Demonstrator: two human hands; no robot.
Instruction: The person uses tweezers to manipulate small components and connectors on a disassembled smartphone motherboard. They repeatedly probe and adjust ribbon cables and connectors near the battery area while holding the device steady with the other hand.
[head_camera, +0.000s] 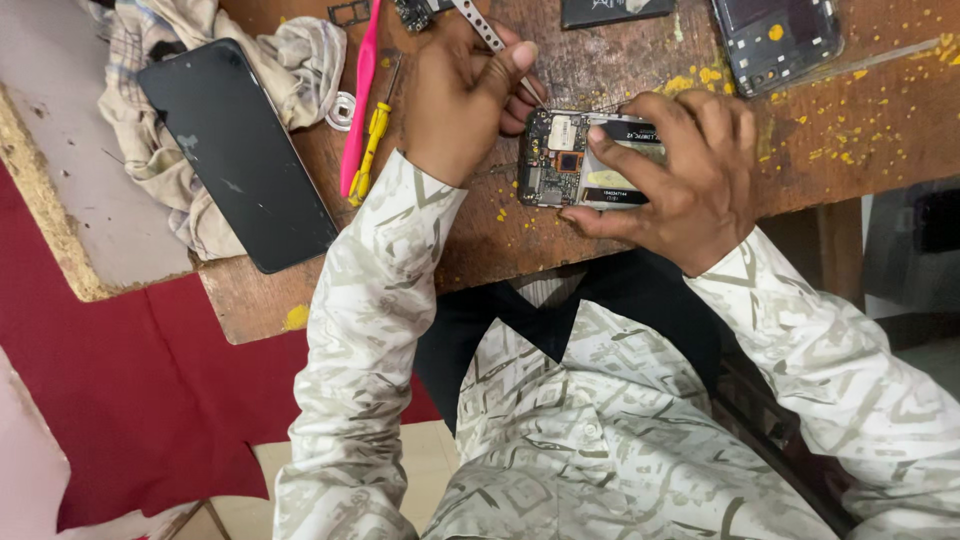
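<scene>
My left hand (460, 95) grips thin metal tweezers (487, 32) between thumb and fingers, with the tip down at the top left corner of an opened phone (565, 160). The phone lies on the wooden table (480, 240) with its circuit board, camera module and battery label exposed. My right hand (695, 180) holds the phone from the right side. Its fingers lie across the battery area and its thumb is under the lower edge. Both arms are in patterned cream sleeves.
A black phone screen (240, 150) rests on a checked cloth (160, 110) at the left. A pink pry tool (362, 90) and a yellow screwdriver (372, 135) lie beside my left wrist. Another phone frame (775, 40) lies at the top right. Red fabric (130, 400) hangs below the table edge.
</scene>
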